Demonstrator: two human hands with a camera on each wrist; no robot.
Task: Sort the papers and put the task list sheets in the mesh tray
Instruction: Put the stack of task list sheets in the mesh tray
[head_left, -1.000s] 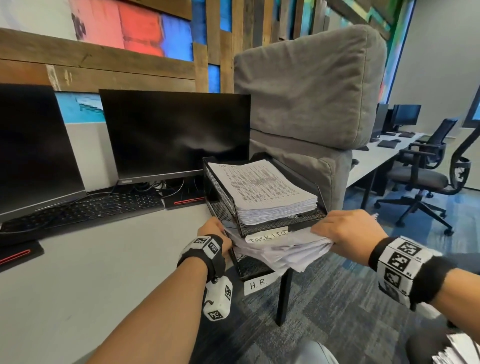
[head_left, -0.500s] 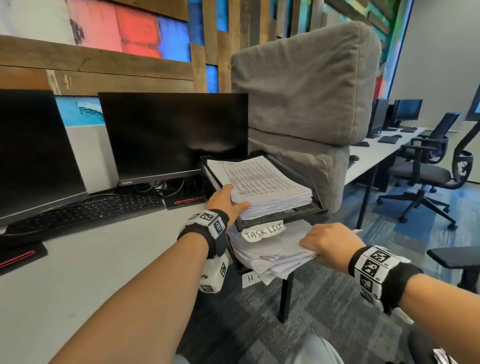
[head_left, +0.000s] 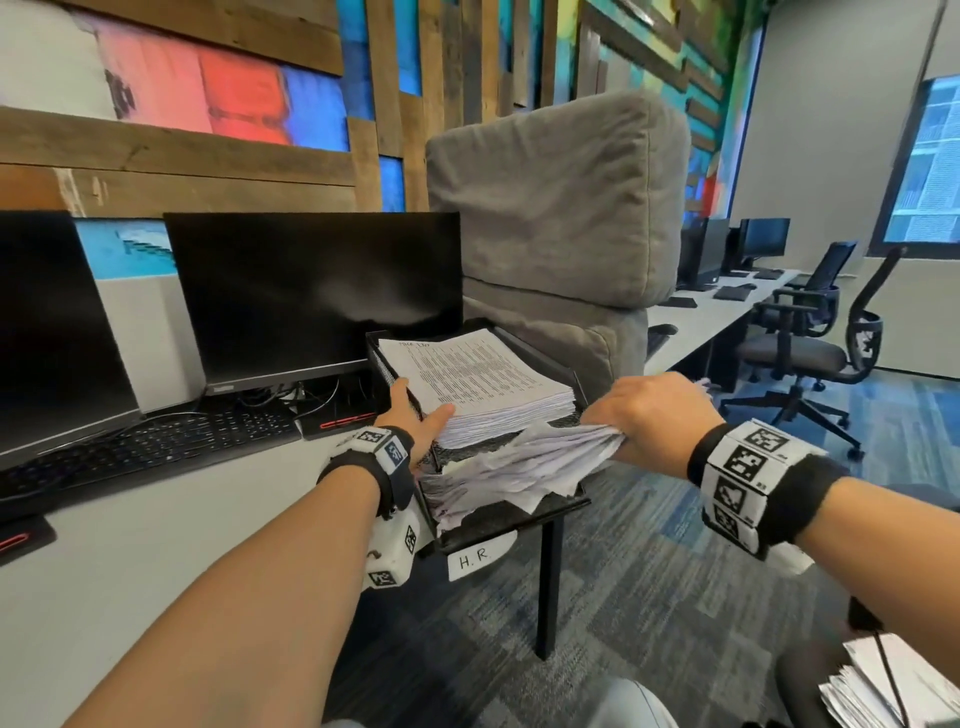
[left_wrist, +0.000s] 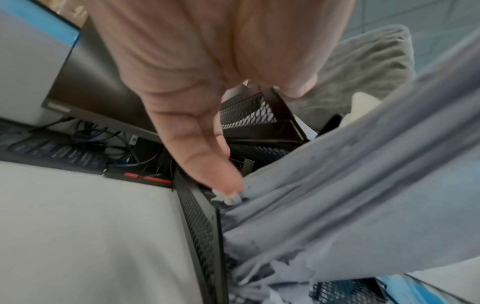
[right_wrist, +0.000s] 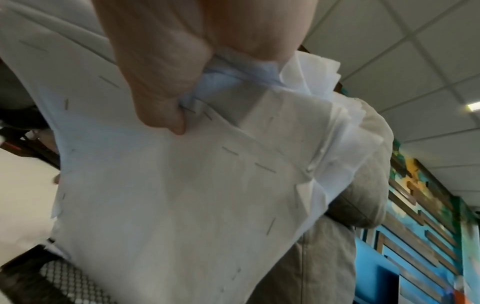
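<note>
At the centre of the frame, the right hand (head_left: 652, 413) grips the crumpled papers (head_left: 519, 467) above the lower mesh tray (head_left: 519, 514), and the left hand (head_left: 415, 415) rests with straight fingers on the upper stack (head_left: 478, 384).

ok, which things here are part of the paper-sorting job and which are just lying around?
In the job:
- stacked mesh tray
- neat printed stack in the top tier, left hand resting on it
- crumpled paper bundle in the lower tier, gripped by the right hand

Lying about:
- monitors
- keyboard
- grey cushions
- office chairs
</note>
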